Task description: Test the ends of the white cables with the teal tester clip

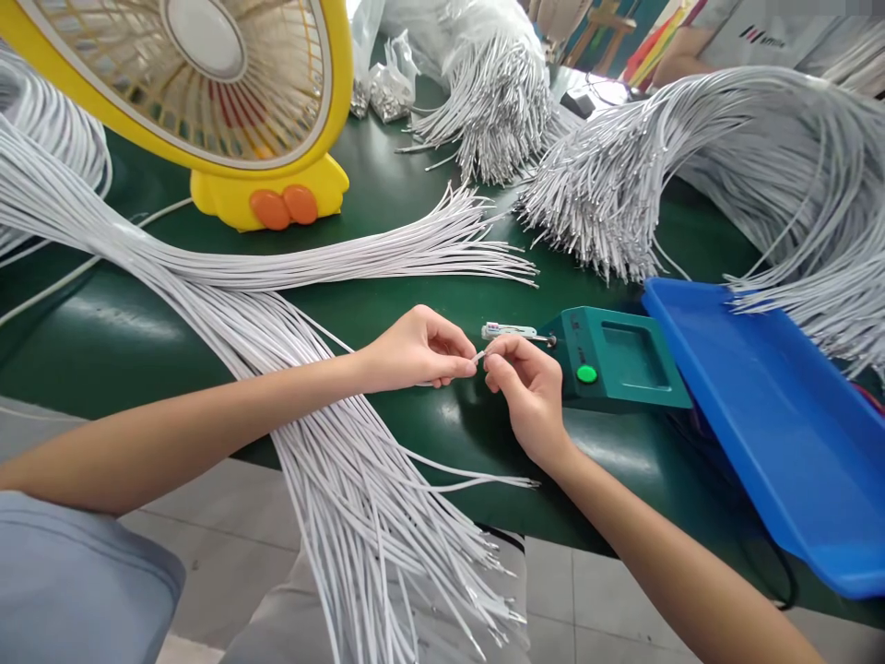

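Head camera shows the left hand (415,350) and right hand (526,392) close together over the green table (124,350), fingertips of each pinched on one white wire (479,355). Just right stands a green box (622,360), beside a blue tray (774,433).

Head view, forward-down, close over table (387,194)

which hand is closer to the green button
Right. The right hand lies just beside the green button; the left hand is farther left, beyond it. Both pinch a white wire.
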Available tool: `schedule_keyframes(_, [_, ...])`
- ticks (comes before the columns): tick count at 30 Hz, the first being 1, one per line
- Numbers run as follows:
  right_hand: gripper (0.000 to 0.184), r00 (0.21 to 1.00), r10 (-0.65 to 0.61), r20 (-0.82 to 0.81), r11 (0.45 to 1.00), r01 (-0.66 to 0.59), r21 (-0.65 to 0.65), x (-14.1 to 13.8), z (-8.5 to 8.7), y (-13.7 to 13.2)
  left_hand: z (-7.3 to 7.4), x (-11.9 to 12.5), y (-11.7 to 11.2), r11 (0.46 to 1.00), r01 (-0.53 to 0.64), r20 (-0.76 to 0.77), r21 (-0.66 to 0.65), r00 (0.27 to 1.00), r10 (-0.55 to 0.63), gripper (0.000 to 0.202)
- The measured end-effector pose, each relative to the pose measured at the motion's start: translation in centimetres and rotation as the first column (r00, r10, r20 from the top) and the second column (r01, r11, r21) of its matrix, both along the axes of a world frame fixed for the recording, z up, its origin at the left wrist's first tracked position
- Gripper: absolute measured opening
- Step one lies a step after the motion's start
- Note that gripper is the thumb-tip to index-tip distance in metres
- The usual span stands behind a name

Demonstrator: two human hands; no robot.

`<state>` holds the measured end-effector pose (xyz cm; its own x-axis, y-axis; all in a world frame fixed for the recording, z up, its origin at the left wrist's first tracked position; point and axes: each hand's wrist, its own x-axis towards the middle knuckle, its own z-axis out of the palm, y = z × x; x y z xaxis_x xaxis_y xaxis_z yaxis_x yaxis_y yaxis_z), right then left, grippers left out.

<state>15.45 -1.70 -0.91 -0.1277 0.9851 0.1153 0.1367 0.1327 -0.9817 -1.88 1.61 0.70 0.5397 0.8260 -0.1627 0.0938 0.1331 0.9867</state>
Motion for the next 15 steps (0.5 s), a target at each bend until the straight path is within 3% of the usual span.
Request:
schedule_keyframes(5, [0.015,0.998,-0.052,0.048,0.992,0.046,0.115,0.2,-0.6,-0.2,-0.3,0.1,0.1,1.000,-0.027,0.023,0.010,0.999,0.027,0.013])
schedule_keyframes(10, [0.004,0.977,-0.192,0.091,0.943,0.158,0.293,0.1,-0.9,-0.4,-0.4,0.0,0.2,0.998,0.009,0.013,0.054,1.000,-0.010,0.013])
schedule_keyframes(15, [0.024,0.938,-0.246,0.245,0.872,0.104,0.479,0.0,-1.1,-0.2,-0.2,0.0,0.0,0.996,0.023,-0.032,0.084,0.999,-0.020,0.012])
